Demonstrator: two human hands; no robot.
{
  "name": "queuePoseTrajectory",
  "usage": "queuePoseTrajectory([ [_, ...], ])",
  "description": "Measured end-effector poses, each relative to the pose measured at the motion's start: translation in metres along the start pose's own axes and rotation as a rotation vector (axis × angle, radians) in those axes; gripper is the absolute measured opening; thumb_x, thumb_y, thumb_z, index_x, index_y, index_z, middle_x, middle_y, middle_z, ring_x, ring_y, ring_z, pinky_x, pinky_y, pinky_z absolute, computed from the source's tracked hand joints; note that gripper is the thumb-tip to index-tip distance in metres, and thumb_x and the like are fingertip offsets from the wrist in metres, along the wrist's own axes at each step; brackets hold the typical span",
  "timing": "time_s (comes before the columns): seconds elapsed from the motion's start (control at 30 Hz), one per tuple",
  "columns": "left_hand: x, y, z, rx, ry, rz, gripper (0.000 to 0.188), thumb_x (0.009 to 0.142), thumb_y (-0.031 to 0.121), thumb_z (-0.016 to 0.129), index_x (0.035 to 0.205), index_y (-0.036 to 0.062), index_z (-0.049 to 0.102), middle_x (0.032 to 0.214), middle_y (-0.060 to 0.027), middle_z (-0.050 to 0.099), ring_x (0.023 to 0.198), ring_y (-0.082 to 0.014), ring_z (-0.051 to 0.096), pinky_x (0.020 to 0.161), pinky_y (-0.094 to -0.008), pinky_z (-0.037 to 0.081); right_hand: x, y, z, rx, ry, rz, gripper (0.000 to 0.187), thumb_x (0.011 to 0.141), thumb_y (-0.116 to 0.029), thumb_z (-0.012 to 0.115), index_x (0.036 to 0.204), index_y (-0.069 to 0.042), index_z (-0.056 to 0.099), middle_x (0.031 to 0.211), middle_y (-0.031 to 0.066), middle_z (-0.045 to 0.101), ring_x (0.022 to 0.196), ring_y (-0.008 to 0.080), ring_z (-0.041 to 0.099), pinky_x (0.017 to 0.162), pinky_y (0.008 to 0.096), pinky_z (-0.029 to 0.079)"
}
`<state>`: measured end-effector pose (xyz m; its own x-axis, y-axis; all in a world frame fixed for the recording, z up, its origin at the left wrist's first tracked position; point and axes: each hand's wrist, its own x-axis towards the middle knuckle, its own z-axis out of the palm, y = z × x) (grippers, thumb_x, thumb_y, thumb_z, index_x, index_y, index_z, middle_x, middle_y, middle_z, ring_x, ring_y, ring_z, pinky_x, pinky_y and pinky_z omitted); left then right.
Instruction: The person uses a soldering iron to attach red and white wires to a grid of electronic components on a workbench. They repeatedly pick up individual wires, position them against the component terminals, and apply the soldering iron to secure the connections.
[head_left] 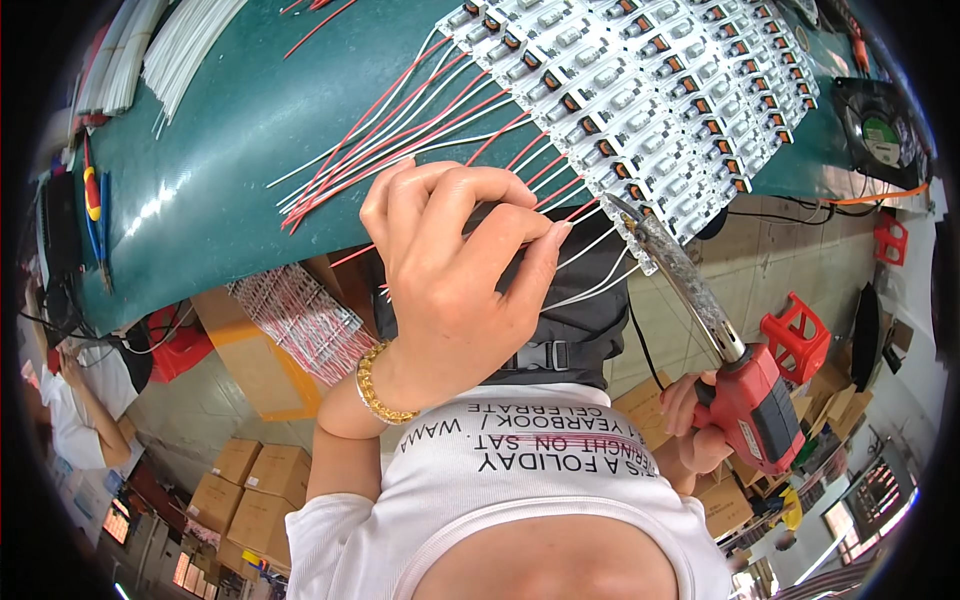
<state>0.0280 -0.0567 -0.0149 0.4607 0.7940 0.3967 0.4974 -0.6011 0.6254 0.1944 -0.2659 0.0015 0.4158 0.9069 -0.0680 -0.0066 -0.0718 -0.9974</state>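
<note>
Head view: the white panel (640, 120) of small boards lies at the far right of the table (220, 220), one corner jutting past its near edge. Red and white wires (303, 208) run from almost the whole left-hand edge of the panel, so wiring along that side looks well advanced, apparently nearest its end at the near corner; which joints are really finished I cannot tell. The other rows show no wires leading off. The wired edge slants from far left to near right, while the board rows run from it toward the far right. The right hand (703, 450) has its grip wrapped around the red handle of the iron (718, 328), whose long axis slants away and leftward, tip at that corner; contact is unclear. The left hand (450, 270) curls over the wires, thumb and forefinger nearly meeting; whether its grip pinches one, I cannot tell.
</note>
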Motion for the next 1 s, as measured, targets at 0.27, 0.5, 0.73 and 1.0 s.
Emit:
queuePoseTrajectory([
  [0.27, -0.003, -0.003, 0.004, -0.013, 0.022, 0.000, 0.014, 0.064, 0.008, 0.074, 0.069, 0.0105, 0.060, 0.083, 0.0014, 0.058, 0.084, -0.0222, 0.050, 0.087, -0.0416, 0.031, -0.002, 0.000, 0.001, -0.025, 0.025, 0.017, 0.077, 0.079, -0.061, 0.056, 0.120, 0.004, 0.045, 0.050, -0.0033, 0.042, 0.042, 0.0110, 0.043, 0.045, 0.0263, 0.038],
  [0.5, -0.001, -0.001, -0.002, 0.021, 0.006, -0.008, 0.014, 0.064, 0.005, 0.075, 0.069, 0.0099, 0.062, 0.081, -0.0004, 0.059, 0.082, -0.0196, 0.053, 0.083, -0.0367, 0.033, 0.006, 0.003, 0.004, 0.107, -0.007, -0.055, 0.075, 0.082, -0.059, 0.056, 0.123, 0.003, 0.042, 0.049, -0.0033, 0.042, 0.042, 0.0111, 0.043, 0.045, 0.0263, 0.038],
  [0.73, -0.001, 0.003, -0.003, 0.017, -0.027, -0.044, 0.014, 0.065, 0.007, 0.074, 0.070, 0.0111, 0.062, 0.083, 0.0015, 0.057, 0.085, -0.0227, 0.050, 0.090, -0.0441, 0.031, 0.033, -0.004, -0.007, 0.043, 0.231, -0.240, 0.070, 0.083, -0.051, 0.059, 0.120, 0.007, 0.043, 0.051, -0.0006, 0.043, 0.044, 0.0127, 0.042, 0.047, 0.0285, 0.038],
  [1.0, 0.010, 0.003, -0.021, 0.030, 0.020, 0.038, 0.017, 0.065, 0.004, 0.074, 0.077, 0.0064, 0.063, 0.081, -0.0043, 0.059, 0.080, -0.0234, 0.055, 0.088, -0.0446, 0.038, 0.196, -0.027, -0.061, -0.352, 0.627, -0.369, 0.033, 0.088, -0.026, 0.061, 0.099, 0.004, 0.054, 0.049, -0.0005, 0.043, 0.038, 0.0088, 0.041, 0.038, 0.0232, 0.031],
])
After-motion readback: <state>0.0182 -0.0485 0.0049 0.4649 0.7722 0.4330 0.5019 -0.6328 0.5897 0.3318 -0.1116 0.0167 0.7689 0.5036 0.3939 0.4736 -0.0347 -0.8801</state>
